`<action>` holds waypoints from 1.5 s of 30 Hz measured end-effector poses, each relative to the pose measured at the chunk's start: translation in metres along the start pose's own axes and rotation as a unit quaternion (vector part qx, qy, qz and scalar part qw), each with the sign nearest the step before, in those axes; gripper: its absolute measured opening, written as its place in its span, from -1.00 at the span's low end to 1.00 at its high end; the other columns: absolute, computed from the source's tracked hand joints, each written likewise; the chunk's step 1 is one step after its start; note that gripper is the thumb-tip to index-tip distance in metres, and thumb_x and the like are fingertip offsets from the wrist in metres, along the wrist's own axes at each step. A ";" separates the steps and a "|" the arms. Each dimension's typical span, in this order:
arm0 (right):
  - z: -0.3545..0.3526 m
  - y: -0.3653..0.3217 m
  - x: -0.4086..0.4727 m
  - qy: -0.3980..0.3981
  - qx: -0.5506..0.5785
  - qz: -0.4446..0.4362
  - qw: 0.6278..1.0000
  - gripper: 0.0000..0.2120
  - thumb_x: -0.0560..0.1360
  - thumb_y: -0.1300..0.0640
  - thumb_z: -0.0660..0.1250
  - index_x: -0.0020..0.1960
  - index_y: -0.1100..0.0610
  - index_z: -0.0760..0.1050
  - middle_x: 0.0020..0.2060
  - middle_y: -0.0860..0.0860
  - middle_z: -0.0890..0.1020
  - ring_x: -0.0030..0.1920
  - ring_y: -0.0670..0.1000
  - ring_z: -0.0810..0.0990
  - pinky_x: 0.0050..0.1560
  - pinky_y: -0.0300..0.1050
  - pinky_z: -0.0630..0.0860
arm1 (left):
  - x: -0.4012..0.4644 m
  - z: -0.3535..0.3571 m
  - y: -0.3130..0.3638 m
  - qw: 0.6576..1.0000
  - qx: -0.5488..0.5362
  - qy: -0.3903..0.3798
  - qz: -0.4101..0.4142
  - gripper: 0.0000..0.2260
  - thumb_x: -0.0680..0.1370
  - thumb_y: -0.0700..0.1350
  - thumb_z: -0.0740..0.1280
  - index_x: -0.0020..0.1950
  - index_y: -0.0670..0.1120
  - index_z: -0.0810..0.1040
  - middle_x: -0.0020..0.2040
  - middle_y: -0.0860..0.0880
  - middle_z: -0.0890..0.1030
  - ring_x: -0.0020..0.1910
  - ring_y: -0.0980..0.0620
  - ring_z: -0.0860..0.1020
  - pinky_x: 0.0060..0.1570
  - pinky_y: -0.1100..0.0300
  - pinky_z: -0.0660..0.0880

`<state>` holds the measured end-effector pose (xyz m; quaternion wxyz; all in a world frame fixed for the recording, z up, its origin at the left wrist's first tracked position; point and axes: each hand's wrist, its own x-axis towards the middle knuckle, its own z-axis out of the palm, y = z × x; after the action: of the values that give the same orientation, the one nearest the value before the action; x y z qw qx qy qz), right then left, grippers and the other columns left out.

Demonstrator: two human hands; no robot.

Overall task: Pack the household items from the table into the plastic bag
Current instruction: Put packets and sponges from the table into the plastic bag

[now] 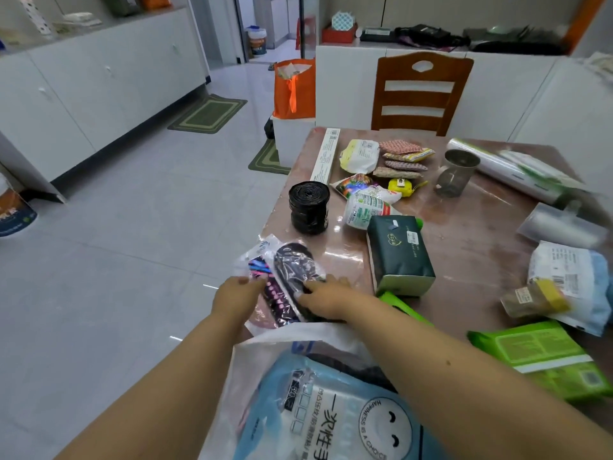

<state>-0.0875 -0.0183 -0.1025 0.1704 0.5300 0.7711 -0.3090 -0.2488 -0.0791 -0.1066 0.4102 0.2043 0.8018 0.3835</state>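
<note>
A white plastic bag (252, 376) hangs open at the table's near-left corner, with a light blue pack (331, 419) lying in its mouth. Just beyond it on the table corner lies a clear packet of dark patterned socks or insoles (292, 270). My left hand (237, 295) grips the packet's left edge. My right hand (323, 298) pinches its near right side. Both forearms reach across the bag's opening.
The brown table (464, 254) carries a black roll of bin bags (309, 207), a dark green tissue pack (399, 254), green wipes (544, 356), snack packets, a glass jar (456, 174) and cling film rolls (517, 171). A wooden chair (421, 94) stands beyond; tiled floor lies left.
</note>
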 end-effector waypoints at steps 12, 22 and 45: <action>-0.001 -0.014 0.013 0.055 0.121 0.023 0.991 -0.28 0.51 -0.22 0.21 0.48 0.22 0.18 0.38 0.22 0.24 0.39 0.23 0.26 0.37 0.01 0.25 | 0.033 -0.011 -0.020 0.995 0.017 0.081 -0.055 -0.47 0.16 0.07 0.55 -0.04 -0.25 0.60 -0.01 -0.23 0.66 -0.02 -0.21 0.64 0.04 -0.04 0.58; 0.006 -0.006 0.014 0.020 0.104 0.000 0.994 -0.38 0.53 -0.21 0.16 0.45 0.15 0.29 0.40 0.20 0.23 0.34 0.21 0.31 0.34 0.04 0.32 | 0.016 0.000 -0.012 0.988 0.054 0.106 0.102 -0.63 0.30 -0.13 0.56 0.02 -0.13 0.52 0.01 -0.08 0.57 -0.05 -0.13 0.56 -0.04 0.10 0.46; 0.006 0.004 0.012 0.051 0.177 0.012 0.983 -0.52 0.51 -0.01 0.27 0.30 0.28 0.38 0.29 0.20 0.36 0.19 0.18 0.43 0.09 -0.10 0.38 | 0.035 0.001 -0.013 0.992 0.091 0.084 0.007 -0.42 0.13 0.07 0.57 0.02 -0.18 0.53 -0.04 -0.19 0.62 0.00 -0.23 0.61 -0.17 0.11 0.55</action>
<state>-0.0890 -0.0122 -0.1152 0.0381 0.5765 0.7054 -0.4106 -0.2684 -0.0641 -0.1343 0.3188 0.2137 0.8636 0.3271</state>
